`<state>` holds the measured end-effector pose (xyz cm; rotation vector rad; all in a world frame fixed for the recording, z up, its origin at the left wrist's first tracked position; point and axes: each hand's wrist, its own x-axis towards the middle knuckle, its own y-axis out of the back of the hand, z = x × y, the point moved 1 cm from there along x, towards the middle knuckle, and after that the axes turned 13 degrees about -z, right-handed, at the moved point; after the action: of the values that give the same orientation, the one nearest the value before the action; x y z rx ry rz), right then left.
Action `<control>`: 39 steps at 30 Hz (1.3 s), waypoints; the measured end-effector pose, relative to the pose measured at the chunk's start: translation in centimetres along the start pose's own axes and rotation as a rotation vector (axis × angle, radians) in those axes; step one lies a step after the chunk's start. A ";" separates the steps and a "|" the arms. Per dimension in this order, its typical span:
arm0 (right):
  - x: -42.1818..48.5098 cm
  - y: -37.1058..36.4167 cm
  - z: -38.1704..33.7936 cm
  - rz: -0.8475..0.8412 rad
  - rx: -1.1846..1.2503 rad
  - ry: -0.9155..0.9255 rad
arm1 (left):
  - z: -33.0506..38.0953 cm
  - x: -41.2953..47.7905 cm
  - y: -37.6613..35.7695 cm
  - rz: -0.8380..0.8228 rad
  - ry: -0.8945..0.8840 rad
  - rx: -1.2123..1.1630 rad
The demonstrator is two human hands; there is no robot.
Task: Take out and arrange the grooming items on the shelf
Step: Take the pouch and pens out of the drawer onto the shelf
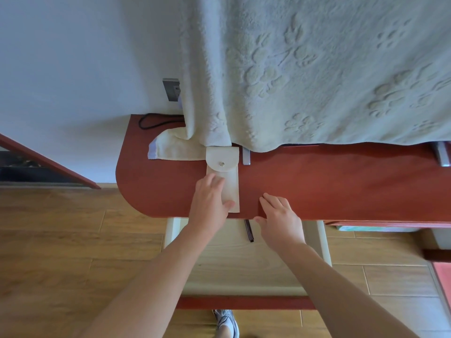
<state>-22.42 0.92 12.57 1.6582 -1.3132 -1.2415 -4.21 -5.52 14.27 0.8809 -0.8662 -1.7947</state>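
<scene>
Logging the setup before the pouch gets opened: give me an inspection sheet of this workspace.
Surface: red shelf, rounded left corner.
Job's things: cream pouch lying flat, snap flap closed.
Clutter: pale blanket draped over the back; dark pen-like stick on the lower board.
Grippers: left hand flat on the pouch; right hand flat at the shelf's front edge.
Cables: black cable at the back left corner, below a wall socket.
Surroundings: white wall, wooden floor.

Shelf top (317, 181): reddish-brown, matt, faintly grainy finish. Pouch (223, 167): cream cloth or felt, matt, with a shiny metal snap (222, 163). Hanging blanket (317, 69): pale plush fleece, embossed with paw prints. Folded towel (175, 147): cream terry, rough nap. Floor (61, 228): wood-look planks, low sheen. Bracket (246, 156): brushed metal
</scene>
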 end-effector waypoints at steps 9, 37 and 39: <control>-0.1 0.0 0.0 0.016 -0.003 0.005 | 0.2 0.2 0.2 -0.014 0.023 0.013; -5.0 -4.4 6.2 -0.206 0.143 -0.377 | 2.4 -3.9 -10.6 -0.218 0.186 -0.134; -4.2 -5.2 6.5 -0.221 0.148 -0.398 | 2.5 -2.7 -11.4 -0.211 0.197 -0.157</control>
<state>-27.10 6.68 6.89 1.7562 -1.5148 -1.7090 -10.27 1.15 6.37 1.0566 -0.5146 -1.8890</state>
